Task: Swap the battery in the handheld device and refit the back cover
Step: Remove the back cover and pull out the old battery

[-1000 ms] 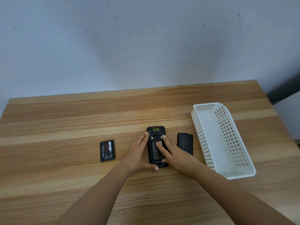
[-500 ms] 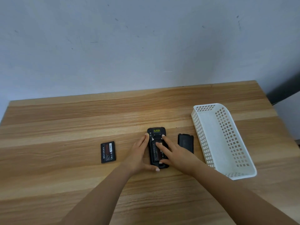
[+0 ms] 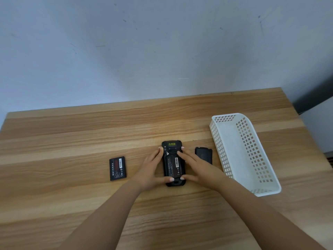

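Table: wooden top, carrying everything, lying against a pale wall.
Basket: white perforated tray sitting at right, long side running away from the camera.
Left hand: lying flat along the left edge of the device, fingers straight and together, thumb reaching across the device's near end.
Right hand: resting at the right edge, fingers spread, 1 fingertip touching the upper part of the fitted battery, thumb pressing the near end.
Device: black handheld lying face down at table centre, back open.
Fitted battery: sitting in the device bay, label facing up.
Loose battery: lying well apart to the left.
Back cover: lying between device and basket, partly hidden by the right hand.
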The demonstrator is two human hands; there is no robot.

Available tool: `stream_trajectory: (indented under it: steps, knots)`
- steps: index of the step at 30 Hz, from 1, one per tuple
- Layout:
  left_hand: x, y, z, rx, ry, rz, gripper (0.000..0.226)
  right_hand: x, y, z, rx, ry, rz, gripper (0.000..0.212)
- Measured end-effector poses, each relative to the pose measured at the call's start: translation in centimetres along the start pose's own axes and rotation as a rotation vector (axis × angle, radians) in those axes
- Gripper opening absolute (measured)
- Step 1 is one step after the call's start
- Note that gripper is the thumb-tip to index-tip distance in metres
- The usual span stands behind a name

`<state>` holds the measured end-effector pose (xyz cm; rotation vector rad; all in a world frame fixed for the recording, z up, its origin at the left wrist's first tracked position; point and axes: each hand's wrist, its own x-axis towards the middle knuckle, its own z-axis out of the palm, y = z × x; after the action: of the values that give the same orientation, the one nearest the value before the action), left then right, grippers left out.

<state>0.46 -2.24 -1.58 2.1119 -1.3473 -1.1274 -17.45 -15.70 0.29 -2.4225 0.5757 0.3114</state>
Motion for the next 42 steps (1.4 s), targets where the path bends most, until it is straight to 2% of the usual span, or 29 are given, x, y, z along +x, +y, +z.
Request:
stream_trajectory:
  steps: [5,12,14,17,20,25,28,31,35,38,42]
  knots:
    - [0.1,-0.1,0.5,0.014,0.042,0.026,0.107,-0.3,-0.2,1.0,-0.201,-0.011,-0.07,0.069]
    - [0.0,-0.2,0.6,0.073,0.047,0.04,0.109,-0.6,0.3,2.2,-0.23,0.012,-0.131,0.065]
    - [0.0,-0.2,0.6,0.14,0.039,0.043,0.107,-0.6,0.4,2.4,-0.212,0.023,-0.116,0.065]
    - [0.0,0.2,0.5,0.375,0.021,0.059,0.104,-0.6,0.2,2.6,-0.138,0.04,-0.062,0.067]
    - [0.1,0.5,0.6,0.542,0.008,0.109,0.111,-0.2,-0.2,2.1,-0.045,0.084,-0.034,0.077]
    - [0.4,-0.5,1.4,0.661,0.03,0.179,0.099,0.5,-0.5,1.4,-0.124,0.023,-0.018,0.081]
    - [0.5,-0.8,1.9,0.645,0.07,0.179,0.107,0.4,-0.7,1.6,-0.163,0.032,-0.001,0.078]
    - [0.4,-0.8,1.9,0.567,0.079,0.143,0.114,0.2,-0.9,1.7,-0.025,0.055,0.056,0.076]
    - [0.1,-0.2,1.4,0.485,0.111,0.135,0.118,-0.5,-1.8,2.3,0.206,0.244,0.155,0.077]
    - [-0.2,0.1,1.2,0.422,0.107,0.095,0.119,-0.8,-3.1,2.8,0.412,0.382,0.271,0.051]
    - [-0.2,0.2,1.2,0.376,0.101,0.069,0.118,0.2,-4.1,2.4,0.923,0.477,0.506,0.031]
